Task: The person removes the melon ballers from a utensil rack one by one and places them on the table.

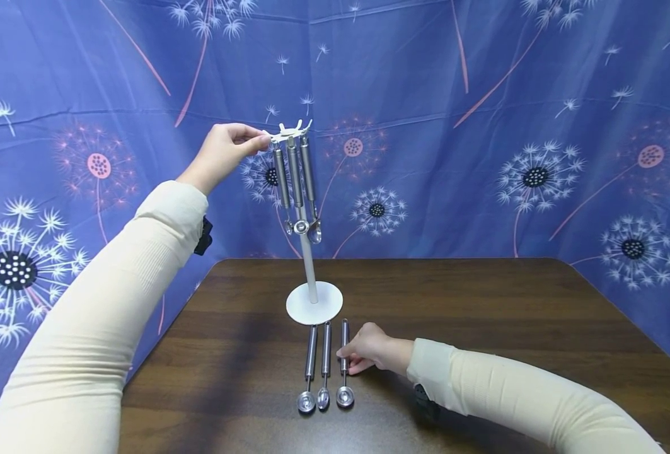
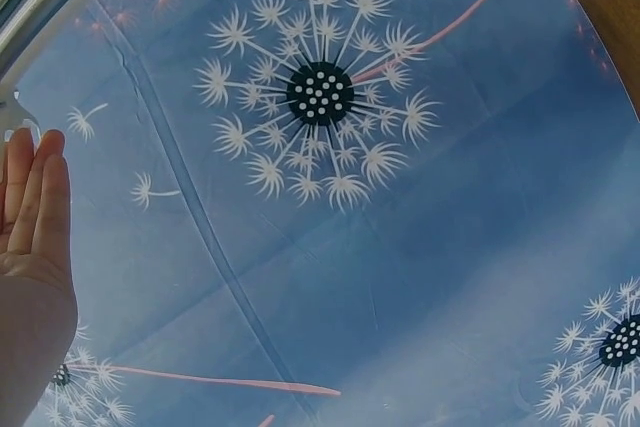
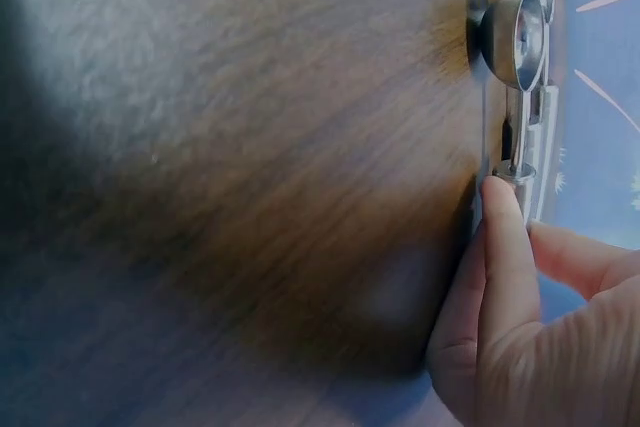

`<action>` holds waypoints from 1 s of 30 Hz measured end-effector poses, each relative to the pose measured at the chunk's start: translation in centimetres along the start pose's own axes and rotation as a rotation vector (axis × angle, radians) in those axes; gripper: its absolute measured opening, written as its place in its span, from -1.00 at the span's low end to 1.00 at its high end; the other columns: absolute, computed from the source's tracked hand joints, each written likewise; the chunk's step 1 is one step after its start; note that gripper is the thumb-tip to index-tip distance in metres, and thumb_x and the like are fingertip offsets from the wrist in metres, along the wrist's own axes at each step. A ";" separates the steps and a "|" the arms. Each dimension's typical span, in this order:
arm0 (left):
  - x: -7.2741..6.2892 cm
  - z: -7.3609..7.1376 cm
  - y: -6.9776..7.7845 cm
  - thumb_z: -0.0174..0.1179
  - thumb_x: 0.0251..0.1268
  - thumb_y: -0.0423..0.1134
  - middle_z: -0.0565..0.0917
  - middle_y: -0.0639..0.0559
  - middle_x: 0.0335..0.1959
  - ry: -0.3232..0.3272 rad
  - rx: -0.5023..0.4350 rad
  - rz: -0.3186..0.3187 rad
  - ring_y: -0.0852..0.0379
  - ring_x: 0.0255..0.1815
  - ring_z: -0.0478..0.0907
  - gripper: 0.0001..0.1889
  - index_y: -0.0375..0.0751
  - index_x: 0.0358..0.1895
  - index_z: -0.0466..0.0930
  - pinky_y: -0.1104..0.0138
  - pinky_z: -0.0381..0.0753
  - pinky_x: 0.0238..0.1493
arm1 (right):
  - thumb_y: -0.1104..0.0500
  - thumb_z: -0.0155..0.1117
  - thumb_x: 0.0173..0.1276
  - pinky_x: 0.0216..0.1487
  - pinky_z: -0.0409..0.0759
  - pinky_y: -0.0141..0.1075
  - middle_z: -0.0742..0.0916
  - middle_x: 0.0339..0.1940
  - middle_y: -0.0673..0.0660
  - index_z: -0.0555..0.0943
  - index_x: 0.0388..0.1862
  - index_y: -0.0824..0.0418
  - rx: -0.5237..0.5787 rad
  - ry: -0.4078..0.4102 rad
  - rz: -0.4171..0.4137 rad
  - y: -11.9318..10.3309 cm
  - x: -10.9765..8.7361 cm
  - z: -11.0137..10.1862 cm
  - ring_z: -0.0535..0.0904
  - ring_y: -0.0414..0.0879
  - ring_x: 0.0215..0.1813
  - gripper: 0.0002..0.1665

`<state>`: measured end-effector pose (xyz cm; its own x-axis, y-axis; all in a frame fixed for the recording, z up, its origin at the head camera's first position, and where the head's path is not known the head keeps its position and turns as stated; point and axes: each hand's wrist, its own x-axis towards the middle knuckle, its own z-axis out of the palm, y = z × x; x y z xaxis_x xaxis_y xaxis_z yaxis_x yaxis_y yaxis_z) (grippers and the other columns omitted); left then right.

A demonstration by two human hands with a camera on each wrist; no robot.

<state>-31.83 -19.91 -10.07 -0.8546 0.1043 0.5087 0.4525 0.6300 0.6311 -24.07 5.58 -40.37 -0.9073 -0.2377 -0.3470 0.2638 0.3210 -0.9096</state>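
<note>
Steadying the white stand (image 1: pixel 309 265) by pinching its top with my left grip (image 1: pixel 229 150), I have my right grip (image 1: pixel 370 349) pinching the rightmost spoon (image 1: pixel 345 396) by its handle, on the counter (image 1: pixel 482 302); I'd favour a straight lift, clear of the neighbouring spoons (image 1: pixel 326 353).

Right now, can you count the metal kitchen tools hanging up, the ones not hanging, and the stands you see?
Hanging metal tools: 3
Metal tools not hanging: 3
White stand: 1
Total: 7
</note>
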 end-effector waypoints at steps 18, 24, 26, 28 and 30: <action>-0.2 0.1 0.0 0.25 0.29 0.03 0.73 0.30 -0.29 -0.004 -0.050 -0.025 0.36 -0.18 0.59 -0.54 -0.25 0.07 0.63 0.23 0.50 0.25 | 0.45 0.42 0.08 -0.47 0.73 -0.27 0.47 -0.59 0.12 0.48 -0.40 0.42 -0.035 0.021 0.004 -0.1 -0.4 0.7 0.45 -0.16 -0.70 -0.76; -0.2 0.2 -0.2 0.24 0.31 0.02 0.73 0.29 -0.30 0.000 -0.054 -0.018 0.40 -0.20 0.59 -0.55 -0.27 0.06 0.63 0.24 0.51 0.24 | 0.44 0.43 0.07 -0.47 0.73 -0.24 0.47 -0.59 0.13 0.45 -0.39 0.41 -0.048 0.029 0.006 -0.1 -0.6 0.7 0.45 -0.16 -0.72 -0.72; -0.2 0.2 -0.2 0.25 0.30 0.02 0.73 0.28 -0.30 0.004 -0.047 -0.013 0.40 -0.20 0.59 -0.55 -0.27 0.06 0.63 0.24 0.52 0.22 | 0.43 0.43 0.07 -0.46 0.73 -0.23 0.48 -0.58 0.14 0.44 -0.38 0.41 -0.048 0.030 0.007 -0.1 -0.6 0.7 0.46 -0.16 -0.72 -0.71; -0.2 0.2 -0.2 0.25 0.30 0.03 0.73 0.27 -0.29 0.003 -0.039 -0.011 0.39 -0.20 0.59 -0.54 -0.27 0.06 0.63 0.24 0.52 0.22 | 0.42 0.43 0.08 -0.45 0.74 -0.22 0.49 -0.56 0.16 0.46 -0.37 0.42 -0.045 0.026 0.012 -0.1 -0.5 0.6 0.46 -0.15 -0.71 -0.72; -0.2 0.2 -0.1 0.25 0.29 0.03 0.74 0.26 -0.28 0.003 -0.032 -0.010 0.38 -0.19 0.58 -0.54 -0.27 0.07 0.62 0.24 0.52 0.22 | 0.42 0.43 0.10 -0.44 0.74 -0.21 0.51 -0.53 0.18 0.46 -0.34 0.43 -0.034 0.018 0.016 0.0 -0.4 0.4 0.47 -0.14 -0.70 -0.72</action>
<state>-31.70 -19.85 -10.33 -0.8586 0.0958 0.5036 0.4516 0.6063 0.6546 -23.57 5.27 -40.32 -0.9088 -0.2157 -0.3572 0.2676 0.3554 -0.8956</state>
